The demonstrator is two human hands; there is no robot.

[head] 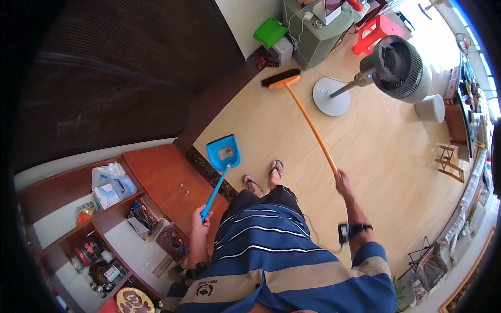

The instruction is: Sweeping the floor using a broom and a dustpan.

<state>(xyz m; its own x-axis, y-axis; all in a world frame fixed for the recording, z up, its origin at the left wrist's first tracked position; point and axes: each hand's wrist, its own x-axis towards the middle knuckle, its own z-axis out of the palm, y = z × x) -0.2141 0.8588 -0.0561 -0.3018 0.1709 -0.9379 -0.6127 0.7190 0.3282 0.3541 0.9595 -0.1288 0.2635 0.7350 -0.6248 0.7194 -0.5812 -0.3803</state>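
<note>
My left hand (201, 219) grips the handle end of a blue long-handled dustpan (224, 154). The pan is beside my feet at the left, with a sticker on its face; whether it touches the floor I cannot tell. In my right hand (343, 183) is the orange pole of a broom (311, 121). Its orange head with dark bristles (281, 79) lies out ahead on the beige floor (250, 117), between the dark door panel and a pedestal fan. My feet in flip-flops (275, 170) stand between the two tools.
A grey pedestal fan (399, 70) on a round white base (331, 98) stands right of the broom head. Ahead are a grey-green cabinet (325, 35), a red plastic stool (377, 31) and a small white box (282, 51). Wooden shelving (160, 168) borders my left; a small wooden stool (448, 164) stands right.
</note>
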